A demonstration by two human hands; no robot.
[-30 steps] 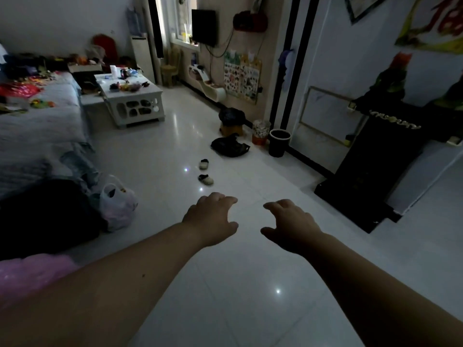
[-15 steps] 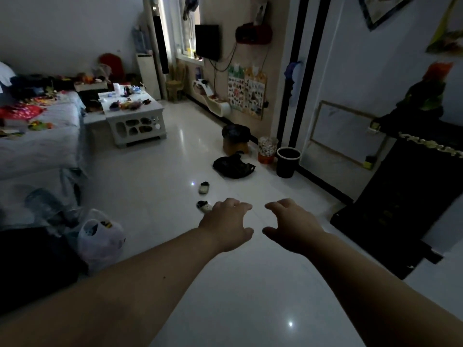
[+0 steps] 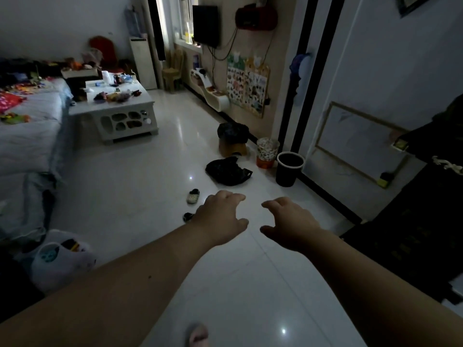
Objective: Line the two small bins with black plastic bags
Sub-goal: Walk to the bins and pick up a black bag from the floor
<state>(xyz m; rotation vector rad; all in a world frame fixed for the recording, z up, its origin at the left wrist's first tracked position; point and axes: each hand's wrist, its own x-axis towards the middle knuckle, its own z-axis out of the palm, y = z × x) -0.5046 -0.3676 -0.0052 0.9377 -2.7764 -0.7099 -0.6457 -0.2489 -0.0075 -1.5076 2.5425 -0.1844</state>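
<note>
A small black bin (image 3: 288,169) stands on the white floor by the right wall, with no bag visible on its rim. Farther back, a small orange-brown bin (image 3: 231,147) has a black bag (image 3: 232,131) bunched over its top. A loose black plastic bag (image 3: 227,171) lies crumpled on the floor between them. My left hand (image 3: 220,219) and my right hand (image 3: 288,222) reach forward side by side above the floor, well short of the bins. Both hold nothing, with fingers loosely curled and apart.
An orange-based basket of small items (image 3: 266,151) stands beside the black bin. Two small slippers (image 3: 193,196) lie on the floor ahead. A white low table (image 3: 120,106) and a bed (image 3: 27,126) stand left. A white plastic bag (image 3: 60,259) sits near left. Dark furniture (image 3: 423,221) blocks the right.
The bins, the loose bag and the slippers appear closer and larger as the view moves forward through the room. Both hands stay outstretched and empty.
</note>
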